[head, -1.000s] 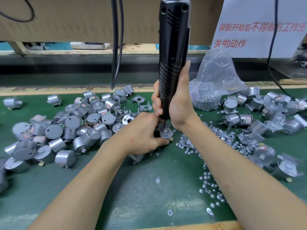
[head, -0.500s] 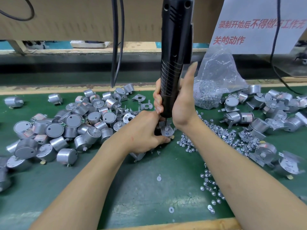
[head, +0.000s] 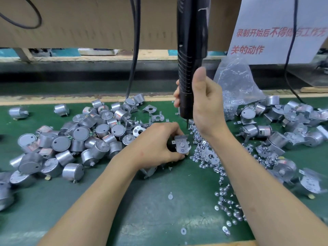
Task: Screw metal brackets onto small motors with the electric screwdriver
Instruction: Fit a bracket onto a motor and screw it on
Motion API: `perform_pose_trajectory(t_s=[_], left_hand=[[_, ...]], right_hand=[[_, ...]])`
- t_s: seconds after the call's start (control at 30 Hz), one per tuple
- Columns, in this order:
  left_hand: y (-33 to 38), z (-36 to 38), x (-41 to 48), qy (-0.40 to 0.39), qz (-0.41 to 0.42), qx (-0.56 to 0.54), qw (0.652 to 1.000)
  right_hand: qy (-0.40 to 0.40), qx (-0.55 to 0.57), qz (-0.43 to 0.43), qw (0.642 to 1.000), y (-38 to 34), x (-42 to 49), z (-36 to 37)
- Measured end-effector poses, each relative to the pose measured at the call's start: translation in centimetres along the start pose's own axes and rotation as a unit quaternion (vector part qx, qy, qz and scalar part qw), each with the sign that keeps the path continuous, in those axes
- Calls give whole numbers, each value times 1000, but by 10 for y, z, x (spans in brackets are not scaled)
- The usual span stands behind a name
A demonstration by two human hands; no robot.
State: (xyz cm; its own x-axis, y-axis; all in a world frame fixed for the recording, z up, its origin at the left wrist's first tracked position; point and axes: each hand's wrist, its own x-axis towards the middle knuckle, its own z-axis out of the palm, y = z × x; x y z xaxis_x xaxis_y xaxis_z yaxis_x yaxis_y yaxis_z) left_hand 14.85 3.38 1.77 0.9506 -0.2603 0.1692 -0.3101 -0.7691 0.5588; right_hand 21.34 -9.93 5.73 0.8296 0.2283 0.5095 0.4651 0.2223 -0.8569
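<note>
The right hand (head: 206, 105) is gripping the upright electric screwdriver (head: 190, 55), its bit hanging just above and right of the bracket (head: 182, 145) on the motor that the left hand (head: 156, 144) is pinching against the tabletop (head: 142, 206).

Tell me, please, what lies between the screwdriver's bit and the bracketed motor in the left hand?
In the head view, only bare green mat separates bit and motor.
</note>
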Motion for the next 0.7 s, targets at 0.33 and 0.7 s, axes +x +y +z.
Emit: perform_pose_trajectory(t_s=[0.33,0.7], left_hand=[[6,-4,-2,81,66,-37,994],[36,-2,-1,132,120,-78,981]], right_hand=[[28,-187,85,978,-5,-39,-40],[-15,12,312,950,-30,-75,-52]])
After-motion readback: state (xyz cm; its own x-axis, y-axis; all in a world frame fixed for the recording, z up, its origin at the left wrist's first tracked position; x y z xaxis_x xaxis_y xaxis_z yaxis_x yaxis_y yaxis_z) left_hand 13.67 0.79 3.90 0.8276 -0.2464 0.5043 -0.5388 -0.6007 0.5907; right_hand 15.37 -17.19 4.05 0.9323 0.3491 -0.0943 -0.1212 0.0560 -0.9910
